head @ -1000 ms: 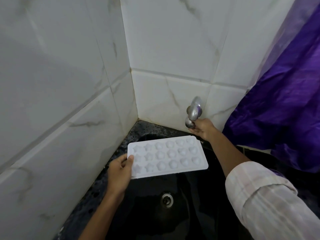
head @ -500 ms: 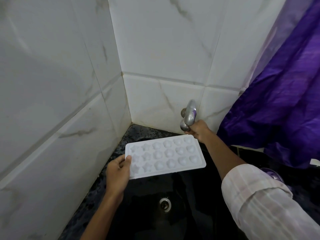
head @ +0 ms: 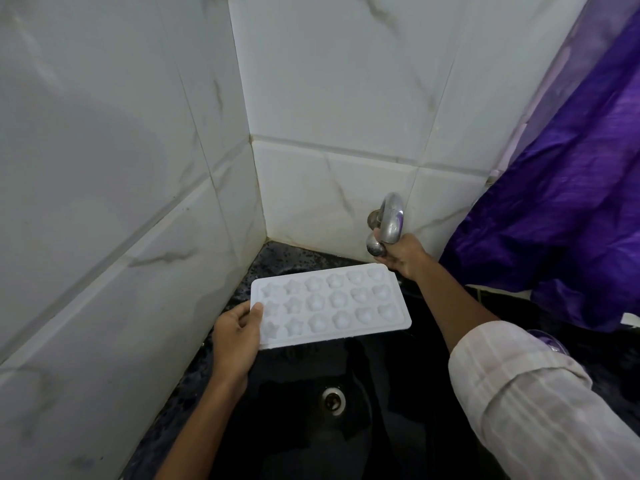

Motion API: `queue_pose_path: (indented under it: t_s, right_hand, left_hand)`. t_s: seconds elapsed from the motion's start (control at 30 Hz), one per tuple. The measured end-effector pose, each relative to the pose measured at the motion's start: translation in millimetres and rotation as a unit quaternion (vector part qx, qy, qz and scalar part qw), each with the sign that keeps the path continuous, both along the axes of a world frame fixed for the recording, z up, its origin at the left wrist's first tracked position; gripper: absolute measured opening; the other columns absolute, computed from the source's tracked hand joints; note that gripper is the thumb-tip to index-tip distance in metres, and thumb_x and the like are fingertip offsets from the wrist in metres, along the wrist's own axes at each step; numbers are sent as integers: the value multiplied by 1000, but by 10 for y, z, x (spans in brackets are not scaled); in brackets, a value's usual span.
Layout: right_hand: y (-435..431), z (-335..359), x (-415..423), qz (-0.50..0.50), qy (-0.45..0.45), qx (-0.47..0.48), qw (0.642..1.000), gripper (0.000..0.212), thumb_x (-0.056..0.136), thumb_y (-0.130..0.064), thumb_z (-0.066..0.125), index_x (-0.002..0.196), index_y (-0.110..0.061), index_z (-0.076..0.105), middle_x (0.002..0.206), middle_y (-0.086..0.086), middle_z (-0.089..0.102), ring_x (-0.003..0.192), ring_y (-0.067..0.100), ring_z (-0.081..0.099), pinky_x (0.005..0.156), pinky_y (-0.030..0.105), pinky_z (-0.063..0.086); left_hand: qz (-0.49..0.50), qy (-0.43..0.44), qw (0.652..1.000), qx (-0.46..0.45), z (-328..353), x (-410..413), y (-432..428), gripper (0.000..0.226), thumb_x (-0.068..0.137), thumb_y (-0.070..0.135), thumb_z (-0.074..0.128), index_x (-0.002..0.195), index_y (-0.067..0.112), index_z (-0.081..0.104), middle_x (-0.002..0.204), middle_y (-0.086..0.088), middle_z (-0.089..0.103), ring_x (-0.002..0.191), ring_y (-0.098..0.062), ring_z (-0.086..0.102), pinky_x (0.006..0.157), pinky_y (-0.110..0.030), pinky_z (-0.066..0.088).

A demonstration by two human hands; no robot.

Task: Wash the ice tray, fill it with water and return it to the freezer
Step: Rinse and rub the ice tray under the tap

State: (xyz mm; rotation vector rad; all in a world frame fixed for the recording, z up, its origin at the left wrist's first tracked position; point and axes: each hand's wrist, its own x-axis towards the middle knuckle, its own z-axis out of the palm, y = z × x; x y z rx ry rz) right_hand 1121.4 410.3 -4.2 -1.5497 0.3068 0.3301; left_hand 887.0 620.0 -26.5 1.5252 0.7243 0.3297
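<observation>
Ice tray (head: 330, 304) level, long axis left-right; left hand (head: 237, 336) grips left end.

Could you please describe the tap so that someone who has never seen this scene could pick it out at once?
Find the corner where the white tiled walls meet above the black sink. On the back wall, between corner and purple curtain, the tap juts out, gripped by the right hand. It alone is arched shiny metal, just beyond the white ice tray.
</observation>
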Motion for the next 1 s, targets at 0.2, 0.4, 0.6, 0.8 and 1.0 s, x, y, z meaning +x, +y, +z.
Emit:
queue_pose_path:
  t_s: [0.2, 0.4, 0.6, 0.8, 1.0]
  right_hand:
    - [1, 18, -1, 3, 7, -12, 1000, 34, 88, -18, 71, 112, 0, 55, 79, 6, 57, 67, 13, 57, 75, 31, 59]
    - [-7, 58, -26, 10, 9, -12, 1000, 31, 88, -15, 70, 111, 0, 55, 76, 5, 56, 66, 12, 56, 69, 26, 54]
    - [-35, 73, -66, 22, 1, -38, 999, 16, 89, -17, 68, 87, -5, 57, 70, 5, 57, 58, 11, 55, 44, 18, 47]
    - [-220, 68, -597, -24, -136, -164, 977, 25, 84, -46, 56, 87, -22, 63, 86, -7, 69, 80, 12, 66, 73, 30, 52]
    - [-407, 105, -1230, 151, -287, -271, 906, 13, 98, -25, 54, 108, -24, 62, 107, -16, 65, 94, -6, 61, 78, 9, 46]
  left_hand:
    - [-1, -1, 1000, -9, 4, 10, 28, 24, 100, 20, 56, 116, 7, 70, 100, -2, 77, 91, -19, 74, 84, -36, 57]
    - [5, 0, 1000, -11, 5, 13, 36, 24, 100, 19, 56, 116, 8, 71, 100, -2, 77, 92, -19, 73, 89, -38, 57]
    - [1, 2, 1000, -5, 31, 29, 7, 19, 100, 19, 56, 109, 14, 72, 98, 2, 76, 91, -17, 73, 87, -37, 57]
    - [12, 7, 1000, 5, 47, 50, -8, 15, 100, 18, 57, 97, 21, 71, 92, 4, 76, 89, -17, 73, 87, -37, 57]
    - [16, 14, 1000, 2, 73, 36, -23, 15, 100, 18, 56, 98, 20, 72, 96, -1, 76, 91, -20, 73, 91, -44, 57]
